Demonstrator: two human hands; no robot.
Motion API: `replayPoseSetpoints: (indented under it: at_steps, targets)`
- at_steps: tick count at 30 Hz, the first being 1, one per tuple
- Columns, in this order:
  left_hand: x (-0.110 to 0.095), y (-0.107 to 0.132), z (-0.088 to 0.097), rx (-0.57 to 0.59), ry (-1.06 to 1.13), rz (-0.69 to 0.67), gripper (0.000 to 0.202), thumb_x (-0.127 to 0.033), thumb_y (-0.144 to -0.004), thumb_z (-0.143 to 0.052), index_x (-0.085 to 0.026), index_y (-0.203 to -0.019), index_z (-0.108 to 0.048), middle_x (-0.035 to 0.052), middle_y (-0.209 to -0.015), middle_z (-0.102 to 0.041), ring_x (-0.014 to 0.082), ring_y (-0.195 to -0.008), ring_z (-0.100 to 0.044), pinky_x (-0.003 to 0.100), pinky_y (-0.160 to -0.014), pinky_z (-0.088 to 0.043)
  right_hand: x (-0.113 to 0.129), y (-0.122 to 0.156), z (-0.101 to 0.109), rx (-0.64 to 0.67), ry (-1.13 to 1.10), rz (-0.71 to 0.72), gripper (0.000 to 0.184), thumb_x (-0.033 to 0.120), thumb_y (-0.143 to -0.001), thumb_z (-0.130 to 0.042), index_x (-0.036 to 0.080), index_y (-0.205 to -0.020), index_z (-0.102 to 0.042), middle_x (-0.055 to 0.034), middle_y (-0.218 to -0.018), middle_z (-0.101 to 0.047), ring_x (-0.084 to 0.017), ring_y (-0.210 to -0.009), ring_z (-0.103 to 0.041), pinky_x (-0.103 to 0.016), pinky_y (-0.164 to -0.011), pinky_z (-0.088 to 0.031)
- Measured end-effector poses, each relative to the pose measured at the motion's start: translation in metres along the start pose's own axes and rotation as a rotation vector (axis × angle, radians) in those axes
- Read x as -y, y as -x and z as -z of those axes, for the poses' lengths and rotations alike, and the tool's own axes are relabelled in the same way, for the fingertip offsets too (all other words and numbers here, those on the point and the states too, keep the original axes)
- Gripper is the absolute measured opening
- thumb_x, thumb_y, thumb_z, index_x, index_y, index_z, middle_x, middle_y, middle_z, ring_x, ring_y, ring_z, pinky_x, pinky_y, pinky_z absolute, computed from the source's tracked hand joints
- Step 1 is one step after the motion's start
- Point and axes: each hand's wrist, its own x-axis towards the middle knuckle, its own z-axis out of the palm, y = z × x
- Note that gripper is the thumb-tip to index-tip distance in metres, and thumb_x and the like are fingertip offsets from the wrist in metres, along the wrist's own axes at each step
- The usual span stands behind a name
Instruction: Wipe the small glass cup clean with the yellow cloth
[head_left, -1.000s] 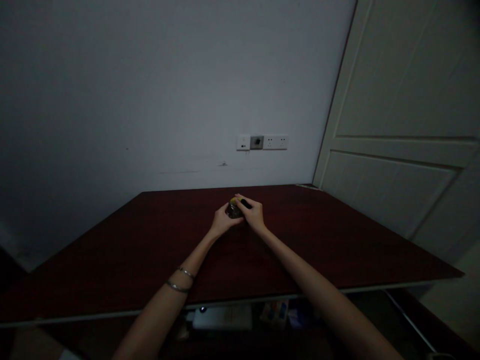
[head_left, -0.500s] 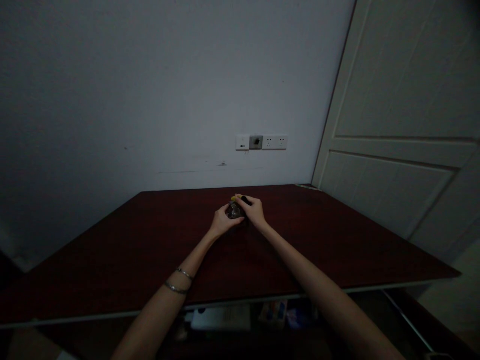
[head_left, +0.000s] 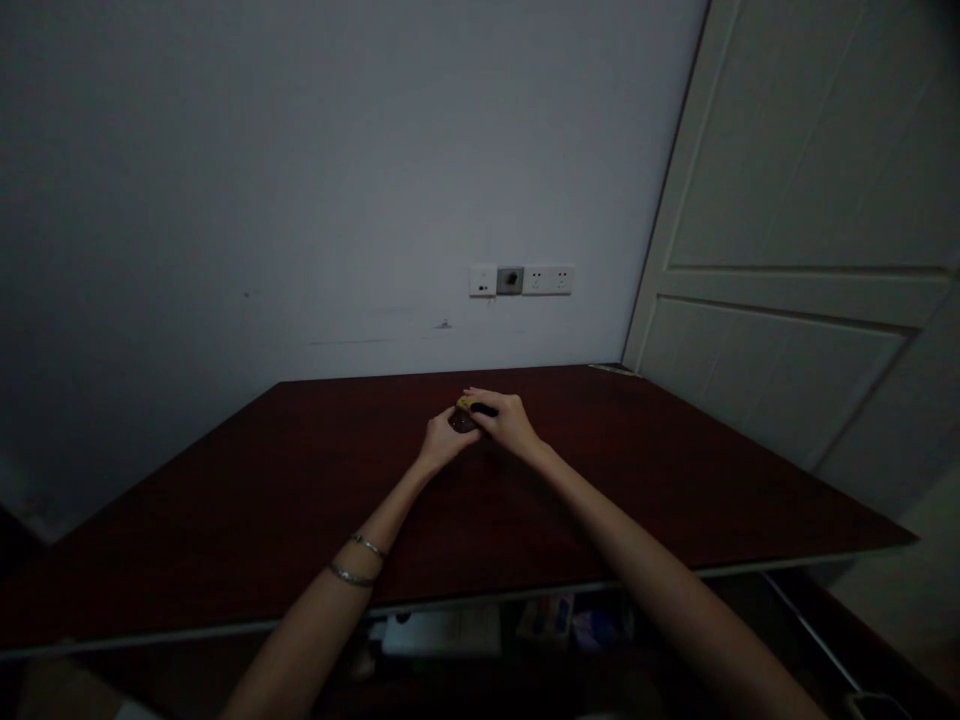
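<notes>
Both my hands meet near the far middle of a dark red table (head_left: 300, 500). My left hand (head_left: 444, 440) is curled around a small dark roundish object (head_left: 459, 421) that rests on the tabletop. My right hand (head_left: 510, 420) is closed over the same object from the right and top; a yellow bit and a black part (head_left: 480, 408) show between its fingers. The dim light hides what the object is. Two thin bracelets (head_left: 360, 558) sit on my left forearm.
A pale wall rises behind the table, with a row of sockets (head_left: 521, 280). A white panelled door (head_left: 810, 260) stands at the right. Under the table's near edge lie a white box (head_left: 442, 630) and some small packages (head_left: 570, 620).
My right hand has shifted slightly lower over the object and covers more of it. The view has tilted a little; my left hand stays in place.
</notes>
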Motion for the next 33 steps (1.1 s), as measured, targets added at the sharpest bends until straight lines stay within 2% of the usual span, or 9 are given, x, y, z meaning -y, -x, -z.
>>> replayPoseSetpoints:
  at_steps: [3, 8, 10, 13, 15, 17, 21, 25, 33]
  targets:
    - [0.003, -0.002, 0.002, -0.029, -0.023, 0.002, 0.039, -0.023, -0.06, -0.064, -0.011, -0.097, -0.063, 0.0071, -0.085, -0.067, 0.0205, -0.079, -0.061, 0.026, -0.067, -0.046, 0.005, -0.003, -0.006, 0.011, 0.042, 0.02, 0.026, 0.012, -0.074, -0.057, 0.022, -0.096, -0.067, -0.004, -0.106, -0.065, -0.02, -0.107, -0.056, -0.037, -0.097, -0.042]
    - [0.006, -0.003, 0.006, -0.036, 0.014, -0.075, 0.03, -0.015, -0.064, -0.059, -0.012, -0.093, -0.064, 0.0096, -0.094, -0.067, 0.0209, -0.086, -0.062, 0.028, -0.077, -0.046, 0.014, 0.007, -0.009, 0.216, 0.049, 0.183, 0.038, 0.008, -0.071, -0.058, 0.023, -0.105, -0.062, -0.0032, -0.116, -0.06, -0.02, -0.118, -0.047, -0.041, -0.103, -0.033]
    - [0.004, -0.002, 0.005, -0.015, 0.083, -0.061, 0.033, -0.015, -0.06, -0.063, -0.011, -0.093, -0.063, 0.0081, -0.091, -0.067, 0.0199, -0.083, -0.062, 0.027, -0.075, -0.047, 0.012, 0.007, -0.007, 0.148, -0.013, 0.129, 0.033, 0.011, -0.072, -0.059, 0.023, -0.102, -0.064, -0.0029, -0.113, -0.062, -0.02, -0.116, -0.049, -0.041, -0.103, -0.034]
    - [-0.001, -0.001, 0.002, 0.051, 0.242, 0.027, 0.044, -0.021, -0.056, -0.07, -0.009, -0.097, -0.061, 0.0064, -0.084, -0.067, 0.0175, -0.075, -0.061, 0.025, -0.068, -0.049, 0.006, 0.002, -0.004, -0.086, -0.182, -0.103, 0.022, 0.022, -0.074, -0.06, 0.022, -0.095, -0.067, -0.0043, -0.106, -0.065, -0.021, -0.107, -0.056, -0.039, -0.097, -0.04]
    - [-0.004, 0.001, 0.001, 0.095, 0.349, 0.084, 0.049, -0.027, -0.056, -0.072, -0.007, -0.099, -0.06, 0.0069, -0.083, -0.067, 0.0157, -0.07, -0.061, 0.025, -0.063, -0.049, 0.003, 0.001, -0.004, -0.207, -0.323, -0.269, 0.023, 0.03, -0.074, -0.061, 0.02, -0.093, -0.068, -0.0061, -0.104, -0.066, -0.022, -0.102, -0.059, -0.038, -0.093, -0.044]
    - [-0.006, 0.002, 0.001, 0.118, 0.427, 0.131, 0.051, -0.031, -0.055, -0.073, -0.007, -0.099, -0.06, 0.0077, -0.083, -0.066, 0.0143, -0.066, -0.06, 0.024, -0.058, -0.05, 0.004, 0.005, -0.004, -0.269, -0.428, -0.359, 0.026, 0.034, -0.072, -0.062, 0.018, -0.092, -0.069, -0.0071, -0.105, -0.065, -0.023, -0.101, -0.06, -0.038, -0.092, -0.045]
    - [-0.006, 0.002, 0.005, 0.138, 0.521, 0.198, 0.057, -0.036, -0.054, -0.074, -0.008, -0.101, -0.059, 0.0084, -0.084, -0.066, 0.0137, -0.06, -0.059, 0.023, -0.048, -0.049, 0.014, 0.023, -0.006, -0.299, -0.483, -0.357, 0.028, 0.035, -0.07, -0.064, 0.019, -0.093, -0.068, -0.0058, -0.109, -0.063, -0.023, -0.106, -0.057, -0.038, -0.097, -0.04]
    - [0.0, 0.001, 0.008, 0.117, 0.54, 0.185, 0.057, -0.037, -0.054, -0.074, -0.008, -0.101, -0.059, 0.0086, -0.085, -0.066, 0.0135, -0.061, -0.059, 0.023, -0.048, -0.049, 0.019, 0.03, -0.008, -0.249, -0.453, -0.305, 0.027, 0.034, -0.071, -0.063, 0.021, -0.094, -0.068, -0.0043, -0.108, -0.064, -0.022, -0.105, -0.057, -0.038, -0.097, -0.04]
    - [0.003, 0.0, -0.002, 0.198, 0.433, 0.086, 0.058, -0.03, -0.049, -0.078, -0.008, -0.1, -0.06, 0.0089, -0.09, -0.067, 0.0172, -0.075, -0.062, 0.028, -0.07, -0.049, 0.004, 0.009, -0.003, -0.314, -0.266, -0.279, 0.024, 0.035, -0.072, -0.061, 0.022, -0.09, -0.069, -0.0034, -0.103, -0.067, -0.021, -0.1, -0.06, -0.036, -0.094, -0.043]
